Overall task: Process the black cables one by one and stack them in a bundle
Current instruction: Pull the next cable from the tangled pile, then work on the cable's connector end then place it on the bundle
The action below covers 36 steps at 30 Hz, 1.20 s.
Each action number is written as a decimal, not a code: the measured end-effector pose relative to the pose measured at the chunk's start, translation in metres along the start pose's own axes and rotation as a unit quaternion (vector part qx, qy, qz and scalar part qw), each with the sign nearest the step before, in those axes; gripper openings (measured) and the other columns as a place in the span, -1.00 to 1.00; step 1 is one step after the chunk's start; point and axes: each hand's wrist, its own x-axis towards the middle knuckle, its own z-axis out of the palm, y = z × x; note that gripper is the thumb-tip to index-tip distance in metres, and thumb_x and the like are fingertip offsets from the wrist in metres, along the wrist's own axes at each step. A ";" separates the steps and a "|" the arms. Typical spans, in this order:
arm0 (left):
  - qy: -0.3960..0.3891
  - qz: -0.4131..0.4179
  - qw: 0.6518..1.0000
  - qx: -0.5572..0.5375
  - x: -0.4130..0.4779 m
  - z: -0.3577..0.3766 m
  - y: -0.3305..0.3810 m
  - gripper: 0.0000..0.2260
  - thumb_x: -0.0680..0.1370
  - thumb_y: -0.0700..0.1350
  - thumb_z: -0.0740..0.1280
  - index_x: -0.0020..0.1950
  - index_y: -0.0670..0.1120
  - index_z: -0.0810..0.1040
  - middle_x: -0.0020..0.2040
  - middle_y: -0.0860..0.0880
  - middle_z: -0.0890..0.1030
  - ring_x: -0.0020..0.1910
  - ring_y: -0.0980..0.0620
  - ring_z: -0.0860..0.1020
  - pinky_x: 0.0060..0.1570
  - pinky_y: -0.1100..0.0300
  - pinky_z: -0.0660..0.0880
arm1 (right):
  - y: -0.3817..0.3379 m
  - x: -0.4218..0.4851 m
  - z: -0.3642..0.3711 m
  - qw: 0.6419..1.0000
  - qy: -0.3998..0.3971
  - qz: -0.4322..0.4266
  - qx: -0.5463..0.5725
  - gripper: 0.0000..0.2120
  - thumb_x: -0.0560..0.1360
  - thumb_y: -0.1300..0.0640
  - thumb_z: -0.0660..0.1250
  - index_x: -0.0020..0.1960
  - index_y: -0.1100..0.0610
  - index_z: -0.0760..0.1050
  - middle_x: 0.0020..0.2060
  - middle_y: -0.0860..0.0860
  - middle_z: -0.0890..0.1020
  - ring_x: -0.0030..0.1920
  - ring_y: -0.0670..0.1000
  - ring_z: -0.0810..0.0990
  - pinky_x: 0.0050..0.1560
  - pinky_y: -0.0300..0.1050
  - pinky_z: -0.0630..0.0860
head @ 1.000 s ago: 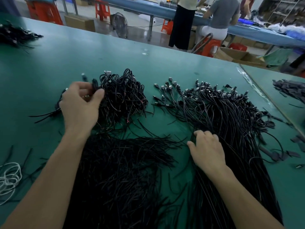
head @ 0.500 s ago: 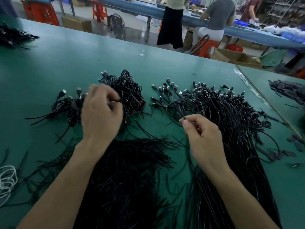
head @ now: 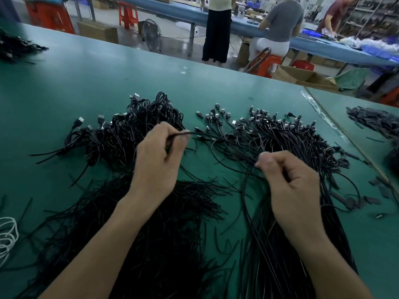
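Change: since half a second ago the left hand (head: 157, 160) has come away from the coiled bundle (head: 140, 126) and shifted right, and the right hand (head: 291, 184) has dropped lower and further right.
Cable: one black cable (head: 183, 133) runs between the two hands, lifted off the desk (head: 108, 72), over the gap between the coiled bundle and the loose pile (head: 291, 134).
Left fingers (head: 164, 129): thumb and forefinger pinch the cable near its far end; it is blurred there.
Right fingers (head: 266, 157): curled tight round the cable's nearer stretch.
Coiled bundle: just beyond the left hand, plugs sticking out to its left.
Loose pile: under and beyond the right hand, plugs fanned along the far edge.
Cut ends (head: 162, 223): a spread of wire tails beneath both forearms.
Desk edges: white cord (head: 7, 234) at the left; flat black pieces (head: 371, 121) on the neighbouring desk at the right.
Background: people at a blue desk (head: 313, 44); a fan (head: 153, 37) on the floor.
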 end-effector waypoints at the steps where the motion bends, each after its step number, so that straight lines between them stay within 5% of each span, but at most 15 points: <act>1: 0.026 0.007 1.000 -0.016 0.001 -0.005 0.003 -0.72 0.63 0.06 0.23 -0.16 -0.10 0.44 -0.39 -0.01 0.41 -0.49 0.15 0.29 -0.51 0.34 0.22 | 0.006 0.004 -0.004 0.999 0.030 0.015 -0.020 -0.75 0.58 -0.05 0.26 -0.22 0.00 0.55 -0.44 -0.07 0.46 -0.44 -0.16 0.35 -0.47 -0.37 0.28; 5: 0.031 0.018 0.999 0.017 0.000 -0.021 0.012 -0.67 0.58 0.10 0.26 -0.31 -0.03 0.35 -0.46 0.08 0.39 -0.53 0.14 0.27 -0.53 0.21 0.28 | 0.024 0.013 -0.015 0.990 -0.026 0.073 -0.117 -0.82 0.59 -0.01 0.29 -0.17 -0.07 0.58 -0.36 -0.09 0.60 -0.39 -0.02 0.50 -0.37 -0.11 0.46; 9: -0.155 -0.049 0.982 0.092 -0.002 -0.023 0.010 -0.47 0.50 0.43 0.10 -0.33 -0.02 0.33 -0.50 0.11 0.34 -0.52 0.12 0.29 -0.46 0.11 0.32 | 0.021 0.006 -0.004 0.975 -0.188 0.085 -0.083 -0.84 0.61 -0.03 0.19 0.07 -0.18 0.53 -0.20 -0.18 0.63 -0.22 -0.16 0.61 -0.22 -0.33 0.50; 11: -0.233 -0.082 0.962 0.117 -0.004 -0.021 0.008 -0.37 0.49 0.52 -0.05 -0.33 0.00 0.38 -0.50 0.13 0.31 -0.51 0.13 0.27 -0.43 0.17 0.29 | 0.021 0.003 0.004 0.976 -0.192 0.091 -0.042 -0.79 0.62 -0.05 0.13 0.11 -0.14 0.54 -0.29 -0.13 0.60 -0.31 -0.16 0.54 -0.26 -0.27 0.48; 14: -0.270 -0.094 0.954 0.089 -0.005 -0.018 0.005 -0.51 0.53 0.35 0.01 -0.23 0.04 0.53 -0.53 0.12 0.29 -0.52 0.15 0.27 -0.47 0.27 0.28 | 0.026 0.001 0.006 0.984 -0.151 0.083 -0.042 -0.69 0.57 -0.17 0.10 0.00 -0.10 0.58 -0.42 -0.20 0.50 -0.39 -0.20 0.43 -0.34 -0.32 0.38; 17: -0.286 -0.132 0.949 0.012 -0.001 -0.020 0.009 -0.52 0.54 0.29 0.06 -0.21 0.01 0.60 -0.56 0.15 0.28 -0.58 0.20 0.26 -0.50 0.37 0.25 | 0.031 0.002 0.006 0.988 -0.121 0.075 -0.066 -0.73 0.63 -0.06 0.14 -0.09 -0.09 0.59 -0.45 -0.20 0.50 -0.43 -0.18 0.42 -0.37 -0.37 0.35; 19: -0.364 -0.182 0.910 -0.081 0.000 -0.027 0.014 -0.46 0.59 0.30 0.11 -0.29 -0.05 0.62 -0.54 0.16 0.27 -0.56 0.20 0.24 -0.51 0.40 0.22 | 0.033 0.005 0.005 0.990 -0.089 0.082 -0.072 -0.76 0.64 -0.01 0.18 -0.10 -0.11 0.59 -0.33 -0.09 0.58 -0.35 -0.04 0.49 -0.32 -0.24 0.42; 22: -0.501 -0.194 0.800 -0.268 -0.002 -0.036 0.027 -0.55 0.63 0.21 0.18 -0.28 -0.02 0.61 -0.49 0.14 0.24 -0.53 0.13 0.16 -0.52 0.33 0.17 | 0.033 0.010 0.005 0.991 -0.049 0.104 -0.065 -0.78 0.63 0.00 0.24 -0.10 -0.09 0.63 -0.22 -0.05 0.65 -0.19 0.08 0.59 -0.19 0.08 0.55; 24: -0.501 -0.194 0.746 -0.394 -0.003 -0.037 0.035 -0.60 0.63 0.18 0.23 -0.24 -0.04 0.60 -0.49 0.14 0.22 -0.55 0.17 0.14 -0.53 0.37 0.15 | 0.030 0.009 0.008 0.987 -0.089 0.099 -0.091 -0.82 0.59 -0.01 0.29 -0.10 -0.08 0.65 -0.28 -0.12 0.66 -0.28 0.01 0.60 -0.30 -0.12 0.56; 26: -0.443 -0.211 0.729 -0.477 -0.002 -0.033 0.042 -0.62 0.59 0.21 0.27 -0.22 -0.04 0.62 -0.48 0.12 0.17 -0.54 0.17 0.10 -0.55 0.41 0.13 | 0.025 0.002 0.015 0.974 -0.176 0.090 -0.106 -0.84 0.57 -0.02 0.33 -0.11 -0.07 0.67 -0.40 -0.20 0.61 -0.45 -0.11 0.49 -0.46 -0.34 0.37; 28: -0.357 -0.222 0.738 -0.529 -0.001 -0.026 0.044 -0.63 0.58 0.20 0.22 -0.11 -0.02 0.69 -0.46 0.12 0.18 -0.52 0.18 0.11 -0.60 0.41 0.13 | 0.018 -0.011 0.021 0.955 -0.269 0.096 -0.086 -0.84 0.58 -0.02 0.33 -0.12 -0.09 0.67 -0.50 -0.17 0.51 -0.53 -0.15 0.33 -0.50 -0.33 0.24; 31: -0.204 -0.228 0.776 -0.552 -0.002 -0.013 0.038 -0.60 0.60 0.13 0.16 0.06 -0.05 0.72 -0.42 0.11 0.31 -0.48 0.20 0.23 -0.57 0.39 0.24 | 0.002 -0.026 0.025 0.929 -0.360 0.059 -0.065 -0.81 0.62 -0.06 0.26 -0.08 -0.08 0.62 -0.41 -0.01 0.52 -0.48 0.00 0.34 -0.47 -0.13 0.27; 36: -0.117 -0.154 0.951 -0.242 -0.014 0.007 0.021 -0.66 0.69 -0.07 0.13 -0.04 -0.14 0.66 -0.34 0.05 0.56 -0.37 0.12 0.52 -0.37 0.27 0.49 | -0.018 -0.025 0.017 0.949 -0.300 -0.015 -0.095 -0.81 0.63 0.01 0.24 -0.06 -0.04 0.61 -0.22 -0.23 0.61 -0.17 -0.20 0.58 -0.20 -0.35 0.45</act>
